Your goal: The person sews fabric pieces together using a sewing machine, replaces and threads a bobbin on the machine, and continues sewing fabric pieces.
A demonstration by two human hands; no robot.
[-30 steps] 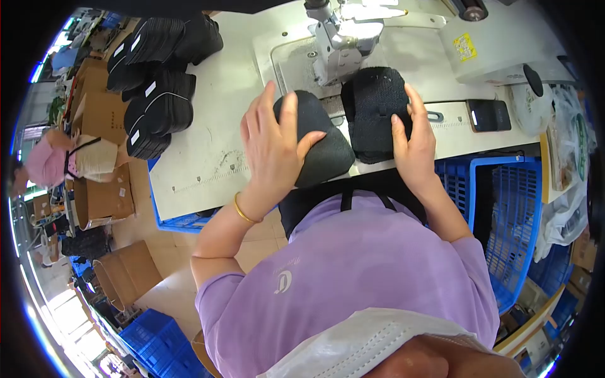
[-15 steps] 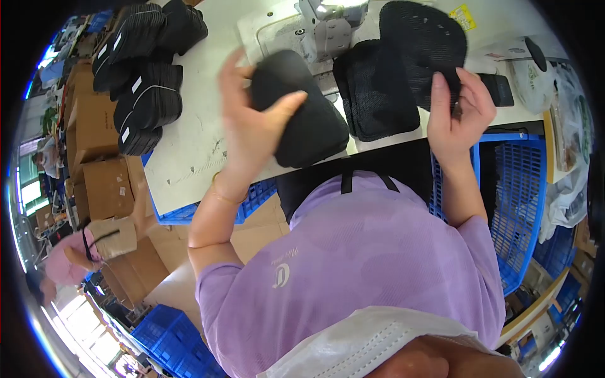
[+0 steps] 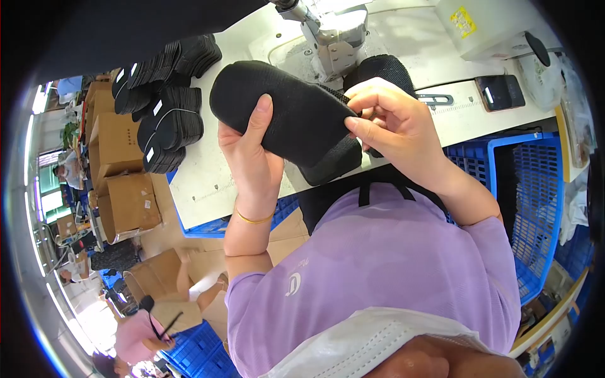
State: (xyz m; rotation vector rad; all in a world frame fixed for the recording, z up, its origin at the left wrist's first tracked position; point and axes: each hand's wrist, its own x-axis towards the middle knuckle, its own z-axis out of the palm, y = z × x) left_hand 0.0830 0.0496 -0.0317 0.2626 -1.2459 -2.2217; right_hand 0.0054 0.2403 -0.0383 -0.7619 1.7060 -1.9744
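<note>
My left hand [image 3: 255, 151] holds a black insole [image 3: 271, 107] above the table edge, thumb on top and the other fingers beneath. Thumb and forefinger of my right hand [image 3: 394, 123] pinch the insole's right edge, where a strip of black mesh [image 3: 333, 94] shows against it. Whether that mesh is a separate layer is partly hidden by my fingers. Beyond my right hand lies a black mesh piece [image 3: 381, 69], partly covered. Another black piece [image 3: 334, 164] shows under the held insole, near the table edge.
A sewing machine [image 3: 337, 47] stands behind my hands. Banded stacks of black insoles [image 3: 170, 120] lie on the left of the white table [image 3: 208, 170]. A phone [image 3: 500, 92] rests at right, above a blue crate [image 3: 535, 208]. Another person [image 3: 135, 334] is at lower left.
My right hand has moved left, bringing its mesh piece from over the pile to the insole. Both hands now meet at that insole. The view has shifted, and a dark shape covers the upper left.
</note>
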